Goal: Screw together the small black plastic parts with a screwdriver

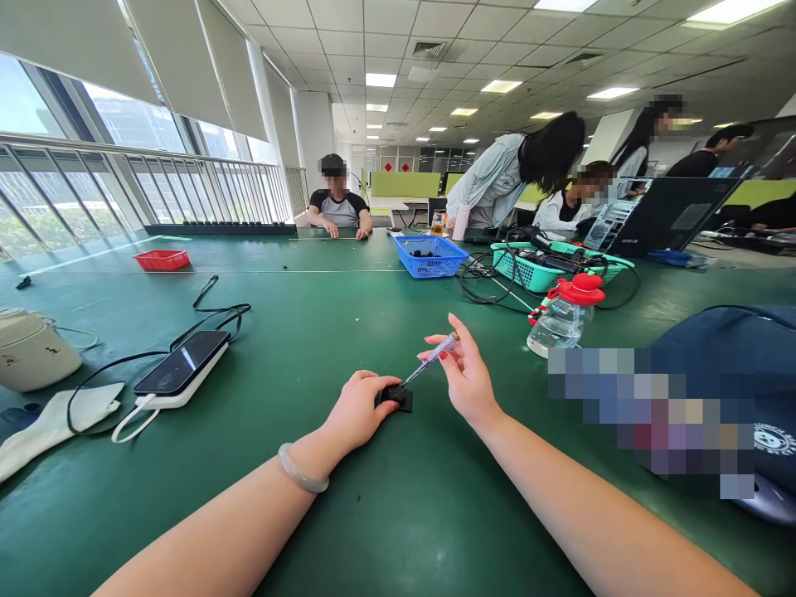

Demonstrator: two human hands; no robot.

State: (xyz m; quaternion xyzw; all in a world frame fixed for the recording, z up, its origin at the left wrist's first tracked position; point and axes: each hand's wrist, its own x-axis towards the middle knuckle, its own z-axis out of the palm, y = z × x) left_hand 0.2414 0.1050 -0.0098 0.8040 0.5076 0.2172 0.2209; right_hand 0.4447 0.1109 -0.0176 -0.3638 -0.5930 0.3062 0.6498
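Note:
My left hand [364,406] is closed on a small black part [401,398] that lies on the green table. Thumb and fingers pinch it from the left, hiding some of it. In my right hand [468,377] is a slim screwdriver [437,351] with a clear purplish handle, gripped between thumb and fingers. The screwdriver slants down to the left. Its tip meets the top of the black part or hovers just over it; I cannot tell which.
Ahead stand a blue basket [430,265] of dark pieces, a teal basket [528,274] with cables, and a red tray [162,260]. To the right are a water bottle [563,319] and a dark bag [734,340]; a phone [182,362] lies left. Several people are beyond.

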